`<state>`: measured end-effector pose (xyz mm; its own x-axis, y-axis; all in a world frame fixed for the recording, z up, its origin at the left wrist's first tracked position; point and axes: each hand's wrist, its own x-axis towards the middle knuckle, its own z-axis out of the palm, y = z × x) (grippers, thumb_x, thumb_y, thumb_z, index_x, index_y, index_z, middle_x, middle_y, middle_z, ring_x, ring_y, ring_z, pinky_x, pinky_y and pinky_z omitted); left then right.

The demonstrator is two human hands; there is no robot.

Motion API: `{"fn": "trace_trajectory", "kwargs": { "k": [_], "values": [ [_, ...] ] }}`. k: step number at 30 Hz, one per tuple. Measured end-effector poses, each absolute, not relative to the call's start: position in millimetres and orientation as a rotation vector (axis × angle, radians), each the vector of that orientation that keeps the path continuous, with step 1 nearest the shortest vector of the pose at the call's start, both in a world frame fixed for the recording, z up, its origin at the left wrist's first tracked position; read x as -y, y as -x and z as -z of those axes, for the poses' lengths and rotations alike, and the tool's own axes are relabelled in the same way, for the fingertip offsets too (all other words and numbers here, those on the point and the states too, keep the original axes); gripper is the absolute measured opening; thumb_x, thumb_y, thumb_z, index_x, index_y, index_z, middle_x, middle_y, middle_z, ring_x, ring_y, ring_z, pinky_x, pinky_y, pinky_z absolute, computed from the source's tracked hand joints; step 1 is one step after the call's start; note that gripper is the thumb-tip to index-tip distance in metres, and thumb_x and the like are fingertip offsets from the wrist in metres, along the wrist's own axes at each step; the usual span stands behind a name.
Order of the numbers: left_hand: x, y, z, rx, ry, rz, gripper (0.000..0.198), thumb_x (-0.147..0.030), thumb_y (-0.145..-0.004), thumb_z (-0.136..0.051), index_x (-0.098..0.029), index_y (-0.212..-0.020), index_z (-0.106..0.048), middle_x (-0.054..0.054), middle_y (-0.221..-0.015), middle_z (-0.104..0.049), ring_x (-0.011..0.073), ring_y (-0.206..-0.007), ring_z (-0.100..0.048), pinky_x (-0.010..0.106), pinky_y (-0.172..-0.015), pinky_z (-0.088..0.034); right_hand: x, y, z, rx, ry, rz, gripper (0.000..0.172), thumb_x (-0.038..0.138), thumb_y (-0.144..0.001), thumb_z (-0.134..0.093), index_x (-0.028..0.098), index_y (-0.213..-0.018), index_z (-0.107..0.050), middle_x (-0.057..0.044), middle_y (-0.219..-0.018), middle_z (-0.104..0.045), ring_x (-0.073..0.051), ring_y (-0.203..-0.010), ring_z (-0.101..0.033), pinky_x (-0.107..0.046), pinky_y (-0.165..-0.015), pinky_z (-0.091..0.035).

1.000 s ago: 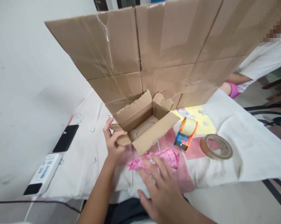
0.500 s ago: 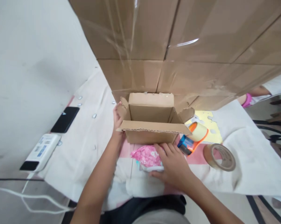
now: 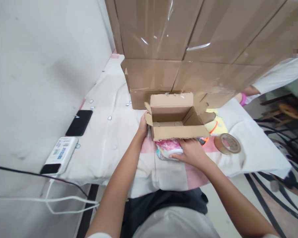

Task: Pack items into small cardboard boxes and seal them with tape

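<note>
A small cardboard box [image 3: 181, 133] stands with its top flaps spread; its bottom shows inside. My left hand [image 3: 143, 126] grips the box's left side by the side flap, its fingers partly hidden behind the cardboard. Below the near flap lies a pink and white plastic packet [image 3: 168, 148], partly covered by that flap. My right hand [image 3: 192, 152] is closed over the packet's right end, the thumb along its near side and the fingertips under the flap.
A roll of brown tape [image 3: 227, 144] and a partly hidden orange-edged tape dispenser [image 3: 214, 127] sit right of the box. Stacked cartons [image 3: 153, 74] rise behind. A phone [image 3: 79, 123] and white power bank [image 3: 61, 155] lie left. Another person's arm [image 3: 251, 91] shows at far right.
The view has shifted, showing more of the box's inside. My right hand and the packet are now closer under the box's near flap. My left hand stays on the box.
</note>
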<state>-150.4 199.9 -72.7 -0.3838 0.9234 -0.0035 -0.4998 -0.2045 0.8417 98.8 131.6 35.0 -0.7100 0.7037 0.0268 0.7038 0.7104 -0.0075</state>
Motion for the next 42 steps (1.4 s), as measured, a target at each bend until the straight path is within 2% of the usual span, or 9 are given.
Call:
{"fn": "trace_trajectory", "kwargs": {
  "k": [4, 10, 14, 17, 23, 26, 30, 37, 42],
  "values": [
    [-188, 155, 60, -0.872, -0.681, -1.732, 0.042, -0.051, -0.071, -0.079, -0.017, -0.094, -0.068, 0.004, -0.102, -0.073, 0.0247, -0.107, -0.063, 0.034, -0.1, -0.046, -130, -99, -35, 2.903, 1.145, 0.054, 0.063, 0.064, -0.085, -0.066, 0.012, -0.12, -0.064, -0.021, -0.112, -0.07, -0.036, -0.107, -0.063, -0.043, -0.09, -0.046],
    [-186, 160, 49, -0.872, -0.738, -1.686, 0.055, -0.066, -0.076, -0.068, -0.017, -0.1, -0.071, 0.01, -0.102, -0.075, 0.0289, -0.104, -0.067, 0.039, -0.095, -0.049, -136, -112, -22, 2.732, 0.936, 0.125, 0.045, 0.056, -0.093, -0.059, 0.019, -0.119, -0.062, -0.015, -0.111, -0.07, -0.03, -0.102, -0.065, -0.038, -0.084, -0.051],
    [-189, 169, 52, -0.953, -0.67, -1.673, 0.067, -0.075, -0.068, -0.07, -0.018, -0.102, -0.071, 0.011, -0.097, -0.076, 0.03, -0.097, -0.069, 0.04, -0.087, -0.051, -134, -111, -19, 2.569, 0.746, 0.261, 0.027, 0.044, -0.101, -0.048, 0.023, -0.093, -0.062, -0.011, -0.104, -0.067, -0.026, -0.094, -0.063, -0.038, -0.083, -0.051],
    [-187, 173, 53, -0.988, -0.614, -1.678, 0.067, -0.077, -0.069, -0.066, -0.019, -0.102, -0.072, 0.013, -0.101, -0.075, 0.0316, -0.102, -0.07, 0.04, -0.088, -0.052, -127, -108, -21, 2.493, 0.715, 0.307, 0.027, 0.041, -0.101, -0.047, 0.024, -0.086, -0.061, -0.006, -0.087, -0.068, -0.023, -0.08, -0.062, -0.035, -0.074, -0.05],
    [-187, 170, 52, -1.0, -0.561, -1.656, 0.063, -0.076, -0.068, -0.067, -0.02, -0.096, -0.074, 0.012, -0.105, -0.077, 0.0338, -0.111, -0.069, 0.041, -0.094, -0.053, -116, -103, -16, 2.535, 0.608, 0.277, 0.039, 0.039, -0.106, -0.037, 0.022, -0.078, -0.059, -0.003, -0.073, -0.063, -0.021, -0.074, -0.058, -0.035, -0.072, -0.044],
    [-187, 167, 50, -0.983, -0.537, -1.643, 0.06, -0.075, -0.065, -0.069, -0.02, -0.087, -0.073, 0.009, -0.099, -0.078, 0.0322, -0.109, -0.069, 0.039, -0.093, -0.054, -115, -102, -8, 2.572, 0.628, 0.261, 0.044, 0.041, -0.106, -0.033, 0.021, -0.077, -0.058, -0.004, -0.072, -0.06, -0.02, -0.07, -0.05, -0.035, -0.067, -0.038],
    [-187, 164, 48, -0.988, -0.486, -1.643, 0.047, -0.067, -0.069, -0.07, -0.02, -0.075, -0.07, 0.005, -0.084, -0.077, 0.0265, -0.093, -0.072, 0.033, -0.083, -0.056, -117, -102, 5, 2.614, 0.637, 0.291, 0.045, 0.047, -0.105, -0.036, 0.019, -0.077, -0.056, -0.005, -0.074, -0.058, -0.019, -0.071, -0.043, -0.034, -0.067, -0.033],
    [-192, 162, 59, -1.026, -0.42, -1.682, 0.03, -0.049, -0.08, -0.065, -0.02, -0.086, -0.071, 0.003, -0.085, -0.076, 0.0212, -0.085, -0.071, 0.031, -0.079, -0.056, -111, -104, 9, 2.656, 0.639, 0.305, 0.039, 0.046, -0.104, -0.044, 0.018, -0.078, -0.056, -0.004, -0.076, -0.058, -0.019, -0.073, -0.041, -0.034, -0.066, -0.03],
    [-195, 166, 73, -1.055, -0.449, -1.699, 0.03, -0.052, -0.079, -0.066, -0.023, -0.085, -0.068, 0.001, -0.084, -0.075, 0.0232, -0.093, -0.07, 0.033, -0.089, -0.055, -107, -105, 7, 2.65, 0.62, 0.322, 0.036, 0.044, -0.102, -0.05, 0.018, -0.079, -0.057, -0.004, -0.075, -0.057, -0.019, -0.074, -0.042, -0.034, -0.065, -0.031]
  ]
}}
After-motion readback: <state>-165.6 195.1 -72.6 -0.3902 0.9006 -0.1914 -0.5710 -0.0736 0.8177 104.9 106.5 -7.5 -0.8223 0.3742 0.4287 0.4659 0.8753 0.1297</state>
